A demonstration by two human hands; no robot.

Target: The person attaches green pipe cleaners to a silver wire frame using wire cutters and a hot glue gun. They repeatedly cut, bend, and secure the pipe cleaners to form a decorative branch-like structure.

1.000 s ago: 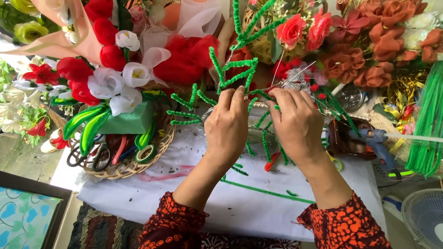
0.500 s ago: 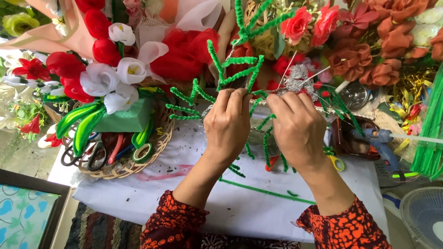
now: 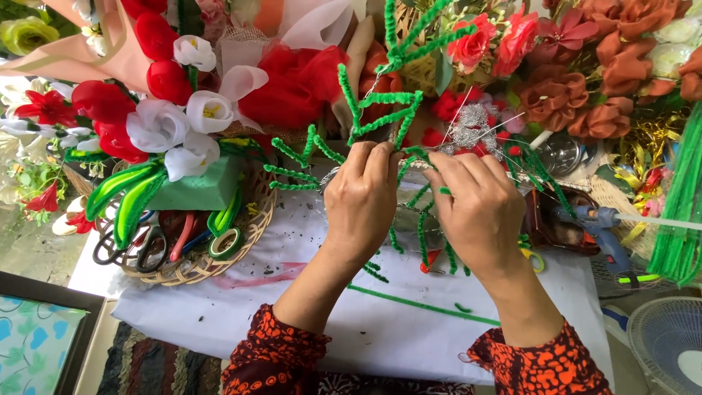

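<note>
The left hand and the right hand are close together near the back edge of the white sheet that covers the table. Their fingertips almost meet. Both hands pinch the green fuzzy wire branch. The left thumb and fingers are closed on its stem, and the right fingers are closed on the same stem just beside them. The branch stands up from the hands, and its fuzzy arms spread out to the left and up toward the flowers.

Under the hands, short green fuzzy pieces hang down. One long green fuzzy stick lies flat on the sheet, near the front edge, between the two arms. Both arms wear orange and black patterned sleeves.

To the left, near the left edge of the sheet, sits a woven basket. In it are a green foam block, scissors and rolls of tape. Red and white cloth flowers stand above the basket.

To the right of the right hand, a blue glue gun lies near the right edge. A bundle of green sticks hangs just past it. Orange and red cloth flowers fill the back right corner. A white fan shows at the bottom right, off the sheet.
</note>
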